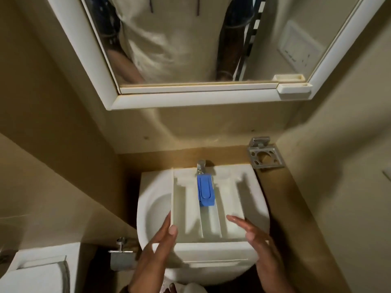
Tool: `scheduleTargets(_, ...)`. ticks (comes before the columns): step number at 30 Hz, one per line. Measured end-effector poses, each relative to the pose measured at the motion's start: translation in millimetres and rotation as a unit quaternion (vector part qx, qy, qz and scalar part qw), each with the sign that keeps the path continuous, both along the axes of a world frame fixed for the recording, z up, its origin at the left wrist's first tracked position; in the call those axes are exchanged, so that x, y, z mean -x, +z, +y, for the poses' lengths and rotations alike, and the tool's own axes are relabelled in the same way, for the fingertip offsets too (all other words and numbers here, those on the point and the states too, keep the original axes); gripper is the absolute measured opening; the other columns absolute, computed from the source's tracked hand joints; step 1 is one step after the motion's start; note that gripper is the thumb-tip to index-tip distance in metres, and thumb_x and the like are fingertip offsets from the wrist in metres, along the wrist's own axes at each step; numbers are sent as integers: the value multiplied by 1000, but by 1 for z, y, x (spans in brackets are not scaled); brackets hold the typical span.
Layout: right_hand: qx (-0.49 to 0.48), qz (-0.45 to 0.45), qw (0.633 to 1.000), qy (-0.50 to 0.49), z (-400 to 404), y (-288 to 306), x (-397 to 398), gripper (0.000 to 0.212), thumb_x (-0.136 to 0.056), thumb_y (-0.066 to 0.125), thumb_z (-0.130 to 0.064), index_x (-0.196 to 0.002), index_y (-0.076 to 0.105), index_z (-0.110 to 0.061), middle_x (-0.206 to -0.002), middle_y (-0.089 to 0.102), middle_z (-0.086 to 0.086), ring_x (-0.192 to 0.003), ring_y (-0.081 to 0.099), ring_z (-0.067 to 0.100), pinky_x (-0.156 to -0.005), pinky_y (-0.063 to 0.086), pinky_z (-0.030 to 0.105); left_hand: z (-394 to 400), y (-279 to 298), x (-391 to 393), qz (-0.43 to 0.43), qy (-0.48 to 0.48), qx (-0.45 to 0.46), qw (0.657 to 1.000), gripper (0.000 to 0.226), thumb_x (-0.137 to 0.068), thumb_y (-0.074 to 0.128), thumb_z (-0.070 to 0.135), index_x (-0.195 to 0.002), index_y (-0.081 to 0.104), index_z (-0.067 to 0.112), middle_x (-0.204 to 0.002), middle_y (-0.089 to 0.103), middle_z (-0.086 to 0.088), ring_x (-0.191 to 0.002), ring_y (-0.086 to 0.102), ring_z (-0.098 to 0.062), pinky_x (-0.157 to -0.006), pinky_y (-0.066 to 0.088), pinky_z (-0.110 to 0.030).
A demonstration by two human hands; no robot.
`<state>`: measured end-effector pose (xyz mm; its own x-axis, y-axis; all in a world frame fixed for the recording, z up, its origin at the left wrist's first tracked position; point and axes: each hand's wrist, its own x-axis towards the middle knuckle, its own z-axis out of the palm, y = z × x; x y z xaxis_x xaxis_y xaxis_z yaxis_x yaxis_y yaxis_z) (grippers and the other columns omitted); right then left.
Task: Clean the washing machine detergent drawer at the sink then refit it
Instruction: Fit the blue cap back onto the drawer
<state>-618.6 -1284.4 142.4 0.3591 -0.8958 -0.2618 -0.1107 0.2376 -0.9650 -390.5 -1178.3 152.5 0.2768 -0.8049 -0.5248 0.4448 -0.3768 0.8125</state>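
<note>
The white detergent drawer [211, 216] lies across the small white sink [152, 210], its open compartments facing up and its front panel toward me. A blue siphon insert [205, 192] sits in the middle compartment, just under the chrome tap [200, 166]. My left hand [160, 242] grips the drawer's near left corner, thumb on the inside wall. My right hand [251, 233] rests flat with fingers spread on the drawer's near right side; whether it grips is unclear.
A white-framed mirror [190, 49] hangs above the sink. A metal toothbrush holder [265, 155] is fixed to the wall at back right. A toilet-roll holder [121, 254] and a white toilet cistern [40, 269] lie at lower left. Walls close in on both sides.
</note>
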Motion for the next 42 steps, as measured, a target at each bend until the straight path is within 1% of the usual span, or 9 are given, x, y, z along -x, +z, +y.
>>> scheduleTargets(4,-136,-7,989,-64,7,-18,-2,51,-50,75,-47,-89,85,-14,-98,79,17,-91,76,27,-84,56,40,6,-8,-4,-70,-7,-74,995,50,-74,78,73,-105,72,35,-121,65,6,-115,55,-19,-106,35,-29)
scheduleTargets(9,6,15,989,-149,20,-5,-2,60,-70,70,-62,-100,83,-11,-116,77,3,-125,62,13,-106,43,40,-5,-3,12,-91,-36,15,995,70,-61,70,75,-129,57,69,-114,69,40,-110,62,18,-89,44,-4)
scheduleTargets(13,-118,24,984,-129,17,-10,-6,59,-76,76,-64,-101,70,-10,-93,76,5,-87,72,22,-71,52,35,-9,-20,15,37,8,-13,999,81,-52,74,90,-118,77,43,-125,76,8,-119,70,-15,-113,46,-41)
scheduleTargets(16,-81,68,974,-200,15,-12,-5,65,-60,75,-66,-98,75,-13,-97,78,7,-93,73,28,-83,59,45,-5,-34,8,31,41,-2,999,102,-46,66,102,-124,75,37,-139,67,3,-133,59,-21,-122,35,-53)
scheduleTargets(19,52,25,975,-216,29,-6,-6,51,-74,64,-55,-86,82,-10,-94,80,3,-102,72,21,-99,52,38,-5,-28,11,6,51,43,998,95,-50,63,103,-130,69,52,-142,67,7,-138,55,-20,-123,31,-50)
scheduleTargets(24,-114,87,974,-177,9,-20,-17,58,-75,71,-62,-93,68,-7,-86,74,11,-83,72,32,-68,56,37,-20,-34,14,46,54,-44,997,79,-59,73,88,-118,79,35,-124,77,-1,-122,69,-26,-117,41,-51)
scheduleTargets(31,-35,54,969,-240,5,-3,-16,49,-67,69,-62,-88,68,-18,-92,71,8,-86,72,29,-69,57,38,-25,-24,15,-5,90,24,996,71,-74,66,76,-132,72,36,-142,67,3,-139,56,-17,-123,33,-51)
scheduleTargets(37,-85,113,972,-187,-19,-2,-11,42,-92,70,-49,-95,67,-7,-84,76,12,-78,76,28,-55,57,31,-27,-19,21,15,85,-26,996,62,-78,62,76,-111,78,27,-113,80,2,-109,74,-18,-100,50,-40)
scheduleTargets(42,-75,117,973,-186,-20,-10,-19,35,-92,72,-46,-85,69,-12,-76,76,7,-77,76,29,-65,62,40,-33,-22,19,15,104,-30,994,70,-80,68,76,-128,73,26,-124,77,2,-120,69,-20,-116,43,-44)
